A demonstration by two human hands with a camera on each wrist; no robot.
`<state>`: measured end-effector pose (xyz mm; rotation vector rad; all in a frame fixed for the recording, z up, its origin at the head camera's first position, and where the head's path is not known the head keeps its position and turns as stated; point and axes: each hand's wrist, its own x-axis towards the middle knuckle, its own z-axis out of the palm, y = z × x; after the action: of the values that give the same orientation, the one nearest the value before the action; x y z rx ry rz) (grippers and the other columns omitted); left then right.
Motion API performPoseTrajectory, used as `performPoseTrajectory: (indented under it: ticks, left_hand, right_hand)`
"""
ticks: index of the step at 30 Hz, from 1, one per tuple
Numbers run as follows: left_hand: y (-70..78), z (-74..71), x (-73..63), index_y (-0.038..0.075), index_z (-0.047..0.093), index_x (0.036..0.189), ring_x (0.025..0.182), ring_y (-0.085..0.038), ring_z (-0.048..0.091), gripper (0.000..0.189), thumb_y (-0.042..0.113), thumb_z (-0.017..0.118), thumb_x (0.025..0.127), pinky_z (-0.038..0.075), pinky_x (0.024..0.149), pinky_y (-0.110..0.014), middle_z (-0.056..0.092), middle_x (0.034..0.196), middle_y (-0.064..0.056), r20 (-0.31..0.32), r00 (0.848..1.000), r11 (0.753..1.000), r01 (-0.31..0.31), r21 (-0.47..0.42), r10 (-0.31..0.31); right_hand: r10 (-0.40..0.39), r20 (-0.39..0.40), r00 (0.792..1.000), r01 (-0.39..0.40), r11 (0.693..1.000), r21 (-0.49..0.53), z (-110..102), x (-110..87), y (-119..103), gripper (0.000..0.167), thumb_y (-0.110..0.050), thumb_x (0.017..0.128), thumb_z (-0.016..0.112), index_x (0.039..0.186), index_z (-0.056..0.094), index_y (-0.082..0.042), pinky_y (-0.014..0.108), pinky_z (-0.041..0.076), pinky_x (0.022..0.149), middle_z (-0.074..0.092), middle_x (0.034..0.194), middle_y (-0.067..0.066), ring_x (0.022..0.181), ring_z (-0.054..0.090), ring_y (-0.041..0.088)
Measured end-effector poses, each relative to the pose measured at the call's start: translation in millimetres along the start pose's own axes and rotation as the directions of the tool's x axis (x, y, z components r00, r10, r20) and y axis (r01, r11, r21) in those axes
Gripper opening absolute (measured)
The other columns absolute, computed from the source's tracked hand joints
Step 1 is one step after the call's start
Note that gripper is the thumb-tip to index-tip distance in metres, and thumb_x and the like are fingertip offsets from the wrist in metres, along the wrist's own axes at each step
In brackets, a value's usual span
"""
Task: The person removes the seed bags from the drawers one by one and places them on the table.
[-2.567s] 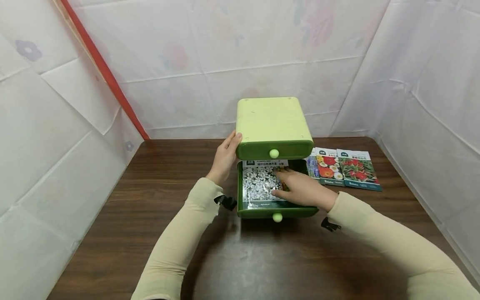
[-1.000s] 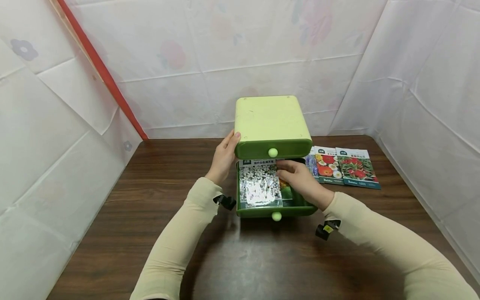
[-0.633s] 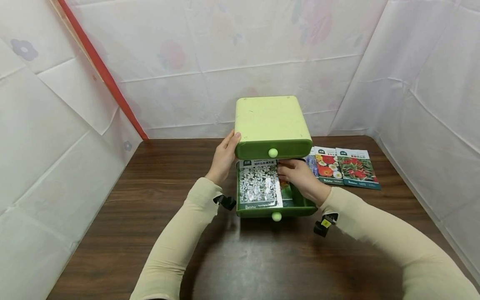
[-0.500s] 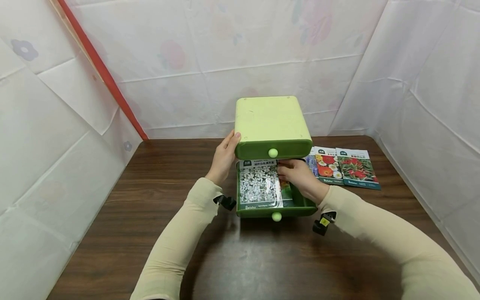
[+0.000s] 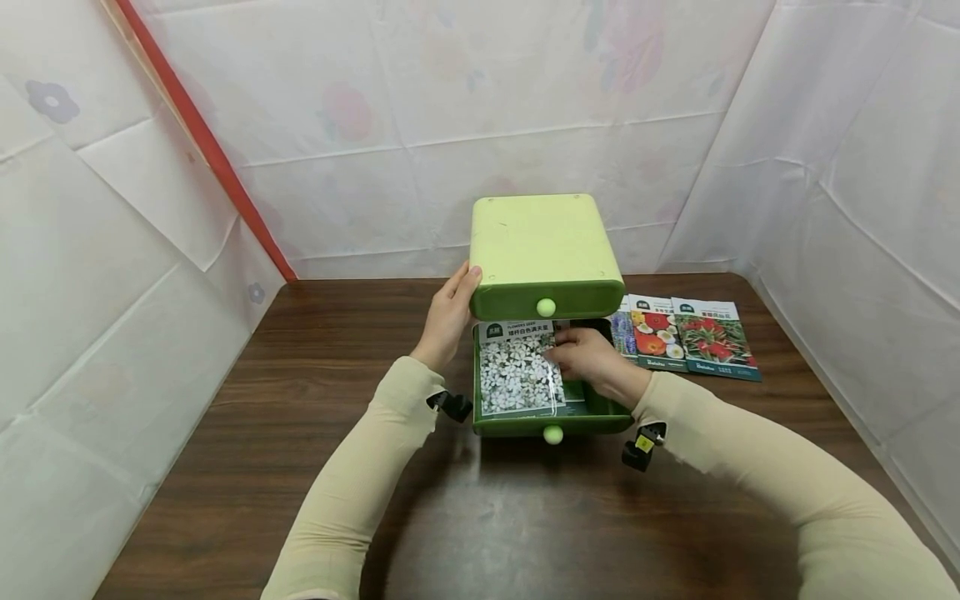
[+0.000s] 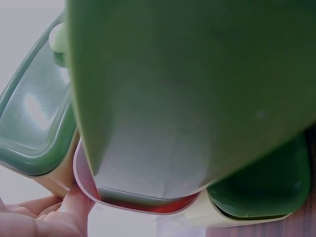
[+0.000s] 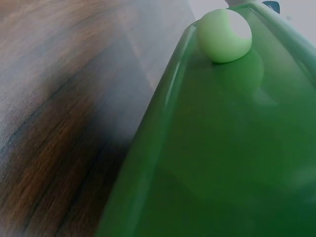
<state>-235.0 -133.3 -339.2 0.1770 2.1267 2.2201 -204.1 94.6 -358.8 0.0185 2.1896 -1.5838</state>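
Pinching the white-flower packet point(image 5: 517, 373) — right hand point(image 5: 597, 364) curled over drawer point(image 5: 513, 427).

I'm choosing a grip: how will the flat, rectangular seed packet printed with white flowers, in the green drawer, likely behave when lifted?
The flat, rectangular, white-flowered seed packet is probably light, as it looks thin. Its bright glare streak suggests a smooth film that may slip. Held only at its right edge, where the right hand is, it may flex.

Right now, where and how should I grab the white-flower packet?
Probably pinch the white-flower packet by its thin right edge, coming from the right and above: its left edge lies near the side of the open drawer, leaving less room.
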Motion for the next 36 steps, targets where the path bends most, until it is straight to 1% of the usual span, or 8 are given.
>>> performPoseTrajectory:
  ticks: [3,8,11,15,19,22,29,36]
  left_hand:
    - [-0.2,0.1,0.2,0.028,0.027,0.156,0.105,-0.015,0.062,0.067,0.056,0.048,0.098,0.054,0.088,-0.036,0.029,0.16,0.004,-0.005,1.0,1.0,0.0,0.002,0.0]
    - [0.7,0.3,0.3,0.027,0.026,0.156,0.097,-0.013,0.06,0.067,0.055,0.047,0.099,0.05,0.092,-0.048,0.028,0.161,0.003,-0.005,1.0,1.0,0.0,0.007,0.0]
    - [0.9,0.3,0.8,0.027,0.026,0.156,0.1,-0.014,0.06,0.067,0.055,0.047,0.099,0.052,0.088,-0.041,0.027,0.161,0.003,-0.005,1.0,1.0,0.002,0.016,-0.002]
    - [1.3,0.3,1.1,0.026,0.026,0.156,0.113,-0.02,0.059,0.067,0.055,0.047,0.099,0.053,0.088,-0.035,0.026,0.161,0.003,-0.008,1.0,1.0,0.002,0.014,-0.002]
    - [0.8,0.7,0.7,0.027,0.026,0.156,0.126,-0.023,0.055,0.068,0.055,0.048,0.099,0.051,0.097,-0.04,0.025,0.162,0.004,-0.012,1.0,1.0,0.004,0.006,-0.004]
    - [0.2,0.9,0.7,0.028,0.026,0.156,0.125,-0.022,0.056,0.068,0.055,0.048,0.098,0.049,0.1,-0.043,0.025,0.162,0.004,-0.012,1.0,1.0,0.006,0.0,-0.006]
    - [1.2,1.6,1.4,0.026,0.026,0.156,0.126,-0.027,0.056,0.067,0.054,0.048,0.099,0.046,0.105,-0.048,0.024,0.163,0.002,-0.009,1.0,1.0,0.012,-0.014,-0.012]
    - [1.7,0.8,0.3,0.027,0.026,0.156,0.123,-0.027,0.057,0.067,0.056,0.046,0.099,0.049,0.099,-0.045,0.023,0.163,0.004,-0.009,1.0,1.0,-0.002,0.02,0.003]
  right_hand:
    - [0.027,0.011,1.0,-0.027,0.999,-0.019,1.0,-1.8,-1.7,0.051,-0.013,0.097,0.059,0.139,0.041,0.008,0.033,0.057,0.08,0.049,0.125,0.021,0.083,0.054,0.015]
    - [0.04,0.004,0.999,-0.04,0.999,-0.035,1.3,-3.3,-2.5,0.017,-0.014,0.097,0.06,0.103,0.055,0.001,0.028,0.055,0.066,0.048,0.081,0.003,0.065,0.045,0.011]
    - [0.03,0.008,1.0,-0.029,0.999,-0.037,0.6,-3.5,-1.7,0.014,-0.014,0.098,0.06,0.091,0.052,-0.004,0.027,0.053,0.062,0.039,0.065,-0.003,0.06,0.042,0.01]
    - [0.003,0.008,1.0,-0.003,0.999,-0.035,-0.6,-3.6,-1.3,0.021,-0.014,0.099,0.059,0.083,0.047,-0.006,0.028,0.044,0.058,0.035,0.063,-0.002,0.058,0.037,0.012]
    - [-0.011,-0.004,1.0,0.011,1.0,-0.017,-2.5,-3.7,-1.9,0.018,-0.014,0.1,0.056,0.087,0.047,-0.005,0.029,0.04,0.059,0.037,0.07,0.001,0.061,0.037,0.013]
    - [-0.013,-0.005,1.0,0.013,1.0,0.019,-4.9,-4.8,-2.7,0.015,-0.014,0.101,0.054,0.092,0.048,-0.004,0.029,0.039,0.061,0.038,0.072,0.001,0.062,0.036,0.013]
    - [-0.002,0.042,0.999,-0.004,0.992,0.13,-12.5,-10.2,-6.0,0.027,-0.013,0.102,0.051,0.079,0.038,-0.008,0.027,0.029,0.057,0.026,0.062,-0.003,0.054,0.025,0.012]
    - [0.021,0.116,0.993,-0.043,0.98,0.192,-20.8,-20.8,-8.4,0.036,-0.015,0.103,0.051,0.071,0.035,-0.013,0.026,0.025,0.057,0.021,0.059,-0.004,0.054,0.02,0.012]
